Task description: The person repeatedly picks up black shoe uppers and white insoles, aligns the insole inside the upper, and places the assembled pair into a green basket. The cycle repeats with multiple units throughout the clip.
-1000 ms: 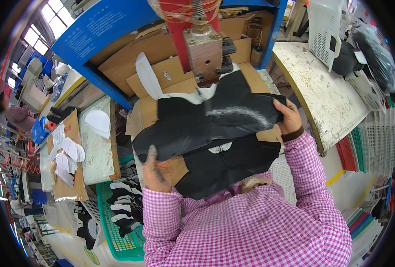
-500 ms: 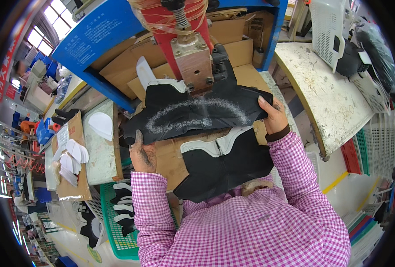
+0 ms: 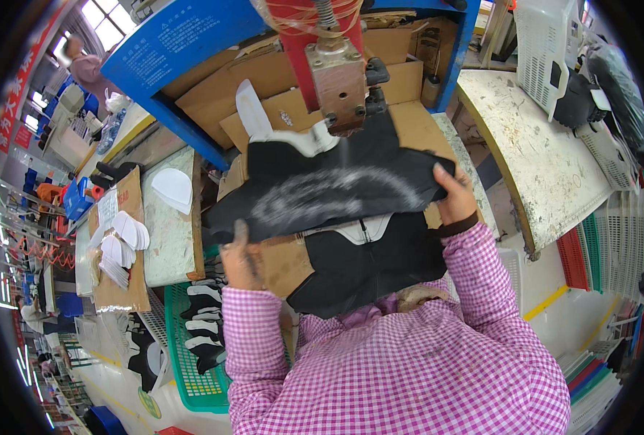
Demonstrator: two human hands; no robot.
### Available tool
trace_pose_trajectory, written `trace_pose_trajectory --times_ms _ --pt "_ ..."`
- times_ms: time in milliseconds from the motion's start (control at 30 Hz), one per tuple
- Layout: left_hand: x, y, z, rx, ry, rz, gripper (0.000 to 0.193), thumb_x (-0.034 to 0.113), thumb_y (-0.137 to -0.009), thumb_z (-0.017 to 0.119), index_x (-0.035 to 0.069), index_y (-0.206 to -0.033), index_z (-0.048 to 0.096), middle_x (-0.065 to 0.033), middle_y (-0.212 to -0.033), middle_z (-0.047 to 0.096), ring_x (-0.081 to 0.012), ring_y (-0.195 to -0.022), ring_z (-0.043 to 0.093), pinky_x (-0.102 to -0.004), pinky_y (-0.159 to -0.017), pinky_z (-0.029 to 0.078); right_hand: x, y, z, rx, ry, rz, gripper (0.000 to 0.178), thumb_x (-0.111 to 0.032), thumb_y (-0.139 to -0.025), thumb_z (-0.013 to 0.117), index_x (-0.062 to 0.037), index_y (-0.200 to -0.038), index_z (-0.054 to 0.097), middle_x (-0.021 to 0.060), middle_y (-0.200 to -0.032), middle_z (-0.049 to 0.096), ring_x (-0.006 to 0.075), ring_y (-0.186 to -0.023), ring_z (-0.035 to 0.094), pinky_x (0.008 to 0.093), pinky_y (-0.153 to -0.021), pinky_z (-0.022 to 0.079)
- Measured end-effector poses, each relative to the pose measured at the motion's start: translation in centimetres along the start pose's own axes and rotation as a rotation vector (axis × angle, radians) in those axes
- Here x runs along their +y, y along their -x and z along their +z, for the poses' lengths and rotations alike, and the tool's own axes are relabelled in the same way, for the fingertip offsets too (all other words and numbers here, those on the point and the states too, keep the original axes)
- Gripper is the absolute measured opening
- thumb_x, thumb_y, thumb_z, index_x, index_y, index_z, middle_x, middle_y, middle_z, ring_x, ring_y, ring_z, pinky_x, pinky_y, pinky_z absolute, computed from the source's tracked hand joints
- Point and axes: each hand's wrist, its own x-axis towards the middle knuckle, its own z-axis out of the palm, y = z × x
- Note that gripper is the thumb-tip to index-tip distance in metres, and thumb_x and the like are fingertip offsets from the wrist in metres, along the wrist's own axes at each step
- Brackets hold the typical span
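Between my two hands a black shoe upper [image 3: 293, 181] is stretched out flat, with a smeared whitish arc across its middle and a white-lined notch on its far edge. My left hand [image 3: 242, 262] grips its near left corner, thumb on top. At the right end my right hand [image 3: 454, 196] pinches the edge, thumb on top and fingers underneath. Just beyond the piece is the metal head [image 3: 340, 87] of a red and blue press, close to the notch. A second black upper [image 3: 369, 272], also with a white-lined notch, lies nearer my body, partly covered by the held one.
Cardboard [image 3: 282, 272] covers the work surface. White cut pieces [image 3: 122, 243] are stacked on the left, beside a larger white piece [image 3: 172, 190]. A green basket [image 3: 198, 388] at lower left holds several black-and-white uppers. To the right is a worn table [image 3: 532, 138] with a white plastic basket [image 3: 546, 51].
The held upper has shifted slightly toward me and away from the press head, both hands moving with it. It now looks blurred. The view has shifted a little, and a person shows at upper left.
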Motion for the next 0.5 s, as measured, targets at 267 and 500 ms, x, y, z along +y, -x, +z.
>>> trace_pose_trajectory --times_ms 267,500 --pt "-4.1 -2.4 3.4 -0.040 0.127 0.087 0.028 0.011 -0.087 0.064 -0.003 -0.109 0.055 -0.0131 -0.100 0.064 -0.0175 -0.080 0.064 -0.0310 -0.075 0.054 -2.9 0.2 -3.0 0.099 0.122 -0.040 0.023 -0.007 -0.089 0.057 0.0023 -0.110 0.056 0.0093 -0.097 0.065 0.0164 -0.084 0.065 0.0269 -0.073 0.054" --pt "1.4 -3.7 -3.6 0.001 0.230 0.150 0.033 0.009 -0.089 0.061 -0.001 -0.119 0.051 -0.0139 -0.112 0.061 -0.0215 -0.093 0.064 -0.0362 -0.077 0.056 1.3 -2.7 5.7 -0.072 -0.003 0.089 0.030 -0.008 -0.090 0.057 0.0025 -0.117 0.053 0.0095 -0.106 0.063 0.0172 -0.094 0.063 0.0293 -0.082 0.051"
